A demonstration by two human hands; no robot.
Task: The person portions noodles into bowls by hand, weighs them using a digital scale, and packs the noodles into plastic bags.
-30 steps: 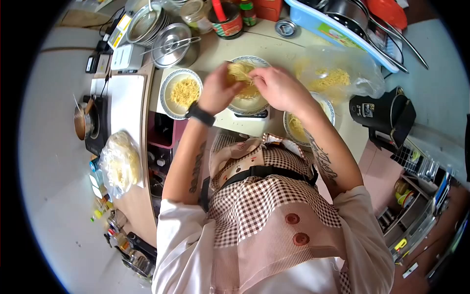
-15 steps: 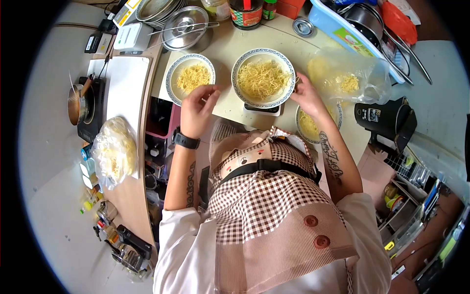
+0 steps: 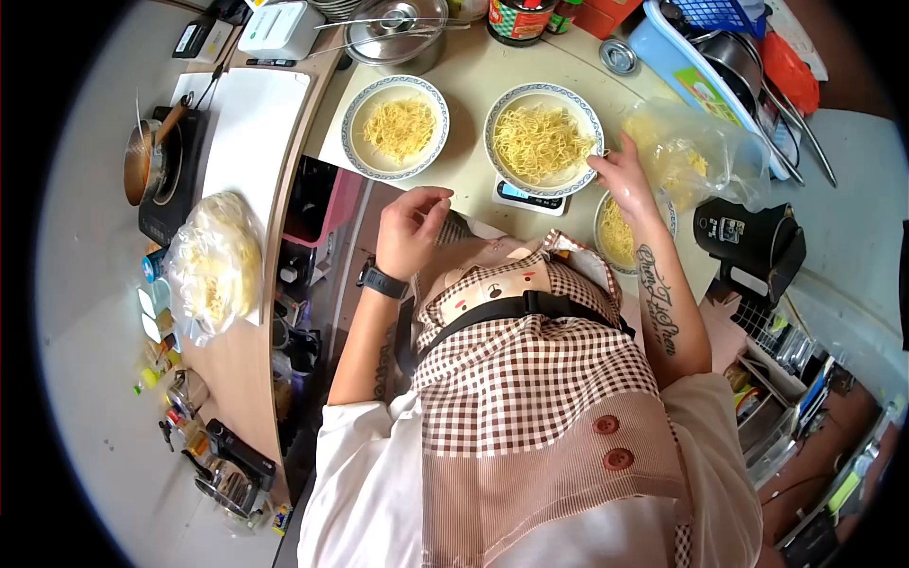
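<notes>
My right hand (image 3: 625,182) is at the right rim of the middle noodle bowl (image 3: 495,161), thumb over the rim and fingers outside it. A few noodle strands show by the thumb. Beneath this bowl is a small digital scale (image 3: 542,204), its lit display partly showing. My left hand (image 3: 409,232) hovers by the table's front edge, fingers curled together, with nothing visible in them. Beyond it stands the left noodle bowl (image 3: 352,142). A third bowl of noodles (image 3: 617,237) sits at the right, partly hidden by my right forearm.
An open plastic bag with noodles (image 3: 696,156) lies at the right, near a black pitcher (image 3: 748,241). A lidded pot (image 3: 393,43) and jars stand at the back. Leftward are a bagged bundle of noodles (image 3: 216,270), a white board (image 3: 254,123) and a pan (image 3: 144,166).
My left hand has drawn back from the left bowl towards me. The middle bowl sits slightly farther right on the scale, uncovering its display. The whole view has also shifted.
</notes>
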